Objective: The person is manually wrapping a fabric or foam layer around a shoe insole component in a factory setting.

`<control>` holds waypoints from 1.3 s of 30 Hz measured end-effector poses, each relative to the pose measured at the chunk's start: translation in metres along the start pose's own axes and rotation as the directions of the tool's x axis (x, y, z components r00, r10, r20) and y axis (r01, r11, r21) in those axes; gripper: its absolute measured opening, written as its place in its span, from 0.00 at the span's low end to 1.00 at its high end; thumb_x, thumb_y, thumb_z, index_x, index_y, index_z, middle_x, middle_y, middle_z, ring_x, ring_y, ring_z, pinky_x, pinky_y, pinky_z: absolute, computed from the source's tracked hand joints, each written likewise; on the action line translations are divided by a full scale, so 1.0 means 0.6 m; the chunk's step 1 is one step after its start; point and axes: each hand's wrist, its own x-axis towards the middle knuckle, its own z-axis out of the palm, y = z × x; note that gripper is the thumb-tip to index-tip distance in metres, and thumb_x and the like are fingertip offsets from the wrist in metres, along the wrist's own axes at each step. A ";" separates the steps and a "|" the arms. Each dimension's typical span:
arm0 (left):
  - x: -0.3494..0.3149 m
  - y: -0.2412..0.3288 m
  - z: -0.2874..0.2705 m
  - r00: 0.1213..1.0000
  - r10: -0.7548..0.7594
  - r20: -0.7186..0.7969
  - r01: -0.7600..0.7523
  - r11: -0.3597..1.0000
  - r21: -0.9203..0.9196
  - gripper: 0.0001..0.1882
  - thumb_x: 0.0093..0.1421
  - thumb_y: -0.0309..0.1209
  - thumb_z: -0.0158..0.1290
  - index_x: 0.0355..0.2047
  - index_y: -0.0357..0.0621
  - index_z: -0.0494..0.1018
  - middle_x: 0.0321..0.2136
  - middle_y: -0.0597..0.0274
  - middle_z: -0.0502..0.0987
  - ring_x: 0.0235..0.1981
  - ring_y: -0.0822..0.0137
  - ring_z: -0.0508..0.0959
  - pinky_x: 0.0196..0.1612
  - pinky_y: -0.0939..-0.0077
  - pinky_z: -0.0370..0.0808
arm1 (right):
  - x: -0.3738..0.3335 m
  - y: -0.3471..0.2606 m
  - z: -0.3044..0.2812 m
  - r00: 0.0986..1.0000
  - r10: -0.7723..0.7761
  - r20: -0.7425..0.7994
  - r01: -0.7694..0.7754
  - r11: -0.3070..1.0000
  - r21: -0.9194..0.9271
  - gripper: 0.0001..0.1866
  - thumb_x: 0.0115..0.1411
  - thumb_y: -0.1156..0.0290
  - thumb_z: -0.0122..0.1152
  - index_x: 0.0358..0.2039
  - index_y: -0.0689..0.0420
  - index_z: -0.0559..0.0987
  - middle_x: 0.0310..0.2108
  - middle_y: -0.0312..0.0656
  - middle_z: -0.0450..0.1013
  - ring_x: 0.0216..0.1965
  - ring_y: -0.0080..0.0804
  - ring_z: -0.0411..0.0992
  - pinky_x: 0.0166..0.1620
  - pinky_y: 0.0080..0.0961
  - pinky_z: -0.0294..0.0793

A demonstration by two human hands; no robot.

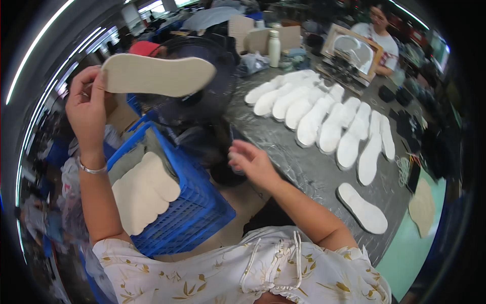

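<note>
My left hand [90, 104] is raised at the upper left, pinching the end of a beige insole [159, 75] that it holds out flat-side toward me. Below it, more beige insoles [144, 190] lie stacked in a blue plastic crate [195, 202]. My right hand [253, 163] hangs by the table's left edge, fingers slightly curled and apart, with nothing seen in it. Overlapping white insoles [324, 119] fan out in a row across the grey-covered table [309, 172]. A single white insole [362, 209] lies apart from them, nearer to me.
A large dark fan [190, 109] stands beyond the crate. At the table's far side are a pale bottle [274, 49], a wood-framed screen [353, 53] and a seated person [377, 38]. Another beige insole [422, 206] rests on a pale green surface [412, 253] to the right.
</note>
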 end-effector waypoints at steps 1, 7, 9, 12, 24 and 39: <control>-0.011 0.021 0.039 0.996 -0.052 0.073 0.058 0.995 -0.081 0.09 0.67 0.29 0.55 0.44 0.38 0.77 0.40 0.66 0.78 0.36 0.77 0.76 0.39 0.82 0.74 | -0.009 -0.024 -0.041 0.994 0.045 -0.096 -0.032 0.991 0.128 0.30 0.64 0.63 0.64 0.61 0.65 0.68 0.49 0.45 0.75 0.37 0.28 0.77 0.39 0.24 0.78; -0.114 0.085 0.297 0.879 -0.200 0.432 0.421 0.750 -0.510 0.10 0.67 0.32 0.55 0.44 0.39 0.76 0.36 0.66 0.79 0.35 0.77 0.77 0.38 0.81 0.74 | -0.188 -0.100 -0.264 0.897 -0.116 -0.427 0.250 0.929 0.274 0.29 0.69 0.58 0.54 0.63 0.65 0.65 0.53 0.48 0.71 0.41 0.30 0.76 0.43 0.28 0.79; -0.145 0.120 0.378 0.809 -0.232 0.540 0.554 0.606 -0.571 0.10 0.67 0.32 0.55 0.44 0.39 0.76 0.36 0.65 0.79 0.34 0.77 0.77 0.36 0.83 0.74 | -0.258 -0.109 -0.311 0.823 -0.074 -0.562 0.257 0.932 0.254 0.25 0.69 0.61 0.54 0.60 0.63 0.68 0.48 0.44 0.74 0.39 0.27 0.75 0.43 0.26 0.79; -0.194 0.152 0.475 0.718 -0.170 0.675 0.669 0.436 -0.602 0.10 0.67 0.33 0.55 0.42 0.39 0.75 0.34 0.66 0.79 0.32 0.77 0.77 0.35 0.83 0.75 | -0.345 -0.093 -0.382 0.722 -0.090 -0.686 0.373 0.885 0.277 0.17 0.67 0.62 0.59 0.48 0.61 0.76 0.40 0.39 0.77 0.36 0.21 0.75 0.40 0.23 0.79; -0.370 0.263 0.648 0.216 -0.145 0.966 0.964 0.190 -0.187 0.10 0.63 0.30 0.59 0.41 0.39 0.75 0.30 0.68 0.76 0.28 0.78 0.76 0.33 0.84 0.79 | -0.595 -0.186 -0.497 0.510 0.060 -0.858 -0.062 0.998 0.033 0.11 0.58 0.64 0.67 0.34 0.59 0.81 0.27 0.34 0.76 0.26 0.19 0.73 0.33 0.17 0.76; -0.460 0.281 0.708 0.004 -0.131 0.991 0.885 0.462 0.058 0.31 0.58 0.31 0.64 0.56 0.39 0.62 0.31 0.65 0.80 0.28 0.79 0.74 0.30 0.84 0.65 | -0.688 -0.131 -0.557 0.405 0.175 -0.897 -0.489 0.871 -0.051 0.13 0.53 0.61 0.67 0.21 0.58 0.80 0.18 0.32 0.71 0.19 0.18 0.66 0.22 0.17 0.64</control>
